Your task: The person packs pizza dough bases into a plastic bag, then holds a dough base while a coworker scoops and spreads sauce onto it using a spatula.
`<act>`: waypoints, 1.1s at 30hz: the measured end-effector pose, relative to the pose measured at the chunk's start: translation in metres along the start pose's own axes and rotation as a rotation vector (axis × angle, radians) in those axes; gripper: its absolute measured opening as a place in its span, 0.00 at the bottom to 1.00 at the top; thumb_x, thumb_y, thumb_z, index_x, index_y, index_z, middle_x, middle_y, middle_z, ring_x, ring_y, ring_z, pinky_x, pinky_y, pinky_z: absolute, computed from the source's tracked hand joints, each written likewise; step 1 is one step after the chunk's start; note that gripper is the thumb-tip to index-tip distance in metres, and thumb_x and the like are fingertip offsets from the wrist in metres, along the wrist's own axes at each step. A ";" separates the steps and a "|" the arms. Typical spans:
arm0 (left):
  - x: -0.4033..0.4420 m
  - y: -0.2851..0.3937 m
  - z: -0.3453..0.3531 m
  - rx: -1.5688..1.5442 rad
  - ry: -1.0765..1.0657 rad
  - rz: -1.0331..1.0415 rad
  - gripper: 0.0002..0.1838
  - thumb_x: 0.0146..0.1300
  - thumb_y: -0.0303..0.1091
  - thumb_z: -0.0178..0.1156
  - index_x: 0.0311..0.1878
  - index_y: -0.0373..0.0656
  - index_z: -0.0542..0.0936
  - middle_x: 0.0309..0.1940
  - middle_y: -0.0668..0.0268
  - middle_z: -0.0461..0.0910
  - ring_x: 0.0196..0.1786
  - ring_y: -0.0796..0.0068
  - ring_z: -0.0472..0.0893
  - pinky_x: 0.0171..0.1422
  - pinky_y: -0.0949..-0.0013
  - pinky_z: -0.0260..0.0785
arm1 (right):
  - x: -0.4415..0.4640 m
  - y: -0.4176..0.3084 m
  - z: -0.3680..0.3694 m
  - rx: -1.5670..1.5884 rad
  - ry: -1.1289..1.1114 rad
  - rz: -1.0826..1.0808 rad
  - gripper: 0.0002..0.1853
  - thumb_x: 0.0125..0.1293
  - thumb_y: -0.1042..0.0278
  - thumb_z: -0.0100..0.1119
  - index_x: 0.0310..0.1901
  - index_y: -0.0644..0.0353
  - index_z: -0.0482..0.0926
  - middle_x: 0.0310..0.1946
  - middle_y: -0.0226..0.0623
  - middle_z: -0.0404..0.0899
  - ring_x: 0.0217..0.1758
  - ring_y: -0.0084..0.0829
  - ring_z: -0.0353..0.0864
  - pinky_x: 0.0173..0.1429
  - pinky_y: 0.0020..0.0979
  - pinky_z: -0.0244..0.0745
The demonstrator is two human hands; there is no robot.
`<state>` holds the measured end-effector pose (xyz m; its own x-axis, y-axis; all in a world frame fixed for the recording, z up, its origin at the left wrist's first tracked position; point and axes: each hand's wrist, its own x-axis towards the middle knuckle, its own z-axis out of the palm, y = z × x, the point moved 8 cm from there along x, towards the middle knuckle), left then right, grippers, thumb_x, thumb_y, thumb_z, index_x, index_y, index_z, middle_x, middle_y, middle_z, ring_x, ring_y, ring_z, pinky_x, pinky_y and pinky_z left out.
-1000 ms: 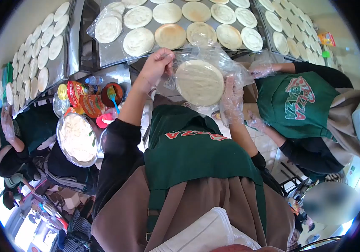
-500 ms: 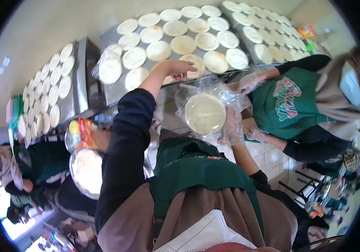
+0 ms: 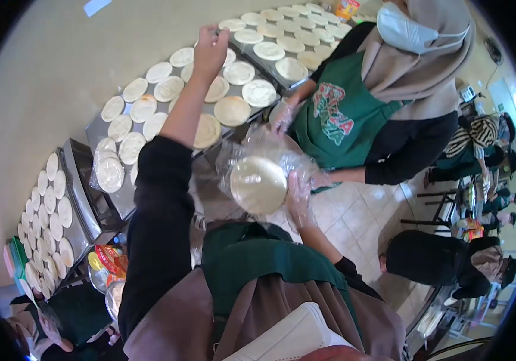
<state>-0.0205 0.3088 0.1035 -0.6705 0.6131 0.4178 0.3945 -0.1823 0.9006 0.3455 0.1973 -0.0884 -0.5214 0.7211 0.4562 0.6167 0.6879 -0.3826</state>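
1. A plain wall (image 3: 35, 102) rises behind the middle table (image 3: 96, 131), whose metal top carries rows of pale flat rounds (image 3: 168, 88). Another table (image 3: 83, 210) stands to its left and a further one to its right, both loaded alike; tiled floor (image 3: 360, 213) shows on the near side.

2. The held round (image 3: 258, 185) is just off the middle table's near edge, in front of the person's apron (image 3: 252, 262). It looks circular, with no clear long axis, and its face is turned up toward the camera.

3. The gloved right hand (image 3: 299, 195) is much the nearer, closed on the round's right edge through the plastic. The bare left hand (image 3: 211, 48) is raised over the middle table's far side, well apart from the round, fingers bent; whether it pinches anything cannot be told.

4. Clear plastic (image 3: 234, 157) lies loosely around the held round. A co-worker's gloved hands (image 3: 283, 117) are beside it, one close to the right hand; contact between them is unclear.

5. At the middle table's near left corner, a clear bag (image 3: 110, 174) contains more rounds. Nearer the person, a bowl (image 3: 113, 298) is partly hidden, its contents unclear, beside a red packet (image 3: 110, 259).
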 end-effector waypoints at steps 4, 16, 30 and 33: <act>-0.129 0.019 -0.036 0.027 0.020 0.060 0.16 0.61 0.40 0.60 0.45 0.39 0.73 0.28 0.70 0.72 0.28 0.84 0.69 0.34 0.78 0.65 | 0.044 0.010 -0.033 0.472 -0.086 0.644 0.27 0.72 0.51 0.34 0.51 0.71 0.71 0.46 0.54 0.75 0.45 0.55 0.73 0.52 0.42 0.67; -0.230 -0.103 -0.068 -0.022 -0.063 -0.496 0.09 0.61 0.35 0.60 0.37 0.39 0.76 0.26 0.72 0.75 0.28 0.85 0.70 0.32 0.80 0.64 | 0.072 0.019 0.035 1.177 0.022 0.604 0.22 0.71 0.53 0.42 0.50 0.67 0.73 0.44 0.38 0.75 0.46 0.28 0.71 0.53 0.30 0.67; -0.176 -0.082 -0.152 0.014 -0.135 -0.292 0.08 0.68 0.30 0.50 0.45 0.38 0.74 0.31 0.68 0.77 0.31 0.80 0.76 0.36 0.76 0.70 | 0.131 -0.032 0.040 1.080 -0.038 0.598 0.19 0.71 0.56 0.43 0.48 0.66 0.73 0.41 0.35 0.76 0.43 0.24 0.73 0.48 0.27 0.69; -0.187 -0.096 -0.114 -0.098 -0.342 -0.378 0.10 0.69 0.30 0.47 0.47 0.36 0.74 0.34 0.67 0.77 0.37 0.81 0.76 0.42 0.77 0.70 | 0.148 -0.044 0.038 1.127 -0.064 0.484 0.16 0.71 0.59 0.46 0.44 0.66 0.76 0.37 0.32 0.77 0.40 0.22 0.73 0.45 0.26 0.70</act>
<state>-0.0046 0.1242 -0.0480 -0.5050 0.8630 0.0127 0.0928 0.0397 0.9949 0.2185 0.2764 -0.0350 -0.4284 0.9024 0.0463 -0.0834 0.0115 -0.9964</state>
